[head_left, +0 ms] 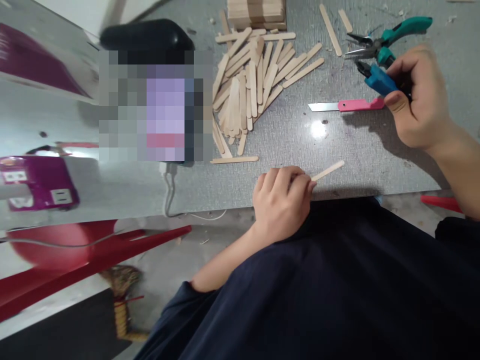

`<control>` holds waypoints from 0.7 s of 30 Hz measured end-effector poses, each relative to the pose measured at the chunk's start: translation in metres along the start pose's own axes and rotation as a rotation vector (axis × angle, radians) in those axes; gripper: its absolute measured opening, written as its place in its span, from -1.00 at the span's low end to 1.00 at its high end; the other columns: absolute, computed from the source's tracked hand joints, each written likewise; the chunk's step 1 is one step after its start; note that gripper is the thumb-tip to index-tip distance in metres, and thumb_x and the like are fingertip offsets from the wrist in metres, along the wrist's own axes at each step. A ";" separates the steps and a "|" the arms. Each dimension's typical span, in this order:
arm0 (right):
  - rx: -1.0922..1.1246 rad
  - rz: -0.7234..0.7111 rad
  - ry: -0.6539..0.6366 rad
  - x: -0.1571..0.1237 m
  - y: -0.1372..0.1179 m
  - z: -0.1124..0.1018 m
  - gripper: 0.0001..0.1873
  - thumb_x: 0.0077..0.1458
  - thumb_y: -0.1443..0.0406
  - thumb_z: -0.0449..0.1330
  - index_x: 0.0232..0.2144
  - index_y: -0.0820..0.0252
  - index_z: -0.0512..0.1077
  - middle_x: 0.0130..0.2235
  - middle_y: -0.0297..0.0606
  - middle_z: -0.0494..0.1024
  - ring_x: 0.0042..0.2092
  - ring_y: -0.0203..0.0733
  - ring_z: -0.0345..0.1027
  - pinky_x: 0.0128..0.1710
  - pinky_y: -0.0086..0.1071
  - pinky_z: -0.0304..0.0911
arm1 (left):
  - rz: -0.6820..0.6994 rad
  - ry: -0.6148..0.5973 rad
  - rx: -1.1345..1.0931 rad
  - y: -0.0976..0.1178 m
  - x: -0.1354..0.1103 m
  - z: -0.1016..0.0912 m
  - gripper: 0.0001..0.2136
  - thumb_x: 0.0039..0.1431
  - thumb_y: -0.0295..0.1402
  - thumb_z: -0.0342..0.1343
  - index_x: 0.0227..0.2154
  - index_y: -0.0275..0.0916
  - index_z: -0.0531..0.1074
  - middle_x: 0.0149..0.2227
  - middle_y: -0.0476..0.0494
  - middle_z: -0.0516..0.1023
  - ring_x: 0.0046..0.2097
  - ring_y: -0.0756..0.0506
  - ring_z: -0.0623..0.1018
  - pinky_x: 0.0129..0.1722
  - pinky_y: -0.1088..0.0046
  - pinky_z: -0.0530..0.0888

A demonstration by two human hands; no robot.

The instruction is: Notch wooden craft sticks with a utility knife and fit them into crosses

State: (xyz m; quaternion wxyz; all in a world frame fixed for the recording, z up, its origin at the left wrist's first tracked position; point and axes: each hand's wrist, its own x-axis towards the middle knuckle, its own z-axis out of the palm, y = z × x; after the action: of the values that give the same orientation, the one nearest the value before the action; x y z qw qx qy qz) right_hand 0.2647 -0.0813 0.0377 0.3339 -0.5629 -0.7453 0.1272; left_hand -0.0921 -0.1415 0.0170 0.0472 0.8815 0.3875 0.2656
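**Wooden stick pinched at the table edge, cutter in the other hand**

Wooden stick (328, 171) lies low over the grey table (300, 135), below and slightly left of the pink utility knife (356, 105). Its near end is nipped between the thumb and curled fingers of the left hand (281, 205). Only the far half of the stick shows; the rest is hidden inside the fist, and whether its free end rests on the table cannot be told.

Just right of the knife's handle, the right hand (420, 100) is closed around a blue-handled tool (378, 80). The fingers cover most of its grip, so only one blue handle and a dark tip show. Above the knife lie teal pliers (390, 35), their lower handle running in toward the same hand; whether the hand touches them is unclear.

Left of the knife's bare blade sprawls a loose pile of sticks (247, 90). A neat stack (257, 12) beyond it is cut off by the top edge.

Farther left of the knife, a pixelated block (150, 105) hides whatever stands there, with a black object (146, 35) showing above it and a white cable (170, 185) trailing off the table below. A purple box (37, 182) at the far left is blurred. The dark garment (337, 280) over the person's lap fills the space below the knife.
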 end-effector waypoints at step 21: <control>0.154 0.225 -0.273 -0.015 -0.044 -0.003 -0.52 0.61 -0.15 0.10 0.08 0.06 0.53 -0.18 -0.19 0.66 -0.21 -0.03 0.51 -0.12 -0.07 0.40 | -0.099 -0.363 -0.040 -0.063 0.054 -0.020 -0.56 0.49 0.03 0.23 0.22 -0.15 0.52 0.38 -0.45 0.56 0.39 -0.49 0.56 0.38 -0.17 0.48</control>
State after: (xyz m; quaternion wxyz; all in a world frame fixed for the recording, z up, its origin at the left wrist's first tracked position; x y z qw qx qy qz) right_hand 0.2361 -0.1102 0.0598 0.2555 -0.5930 -0.7041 0.2955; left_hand -0.1134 -0.0622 0.0396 0.1468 0.8937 0.4103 0.1070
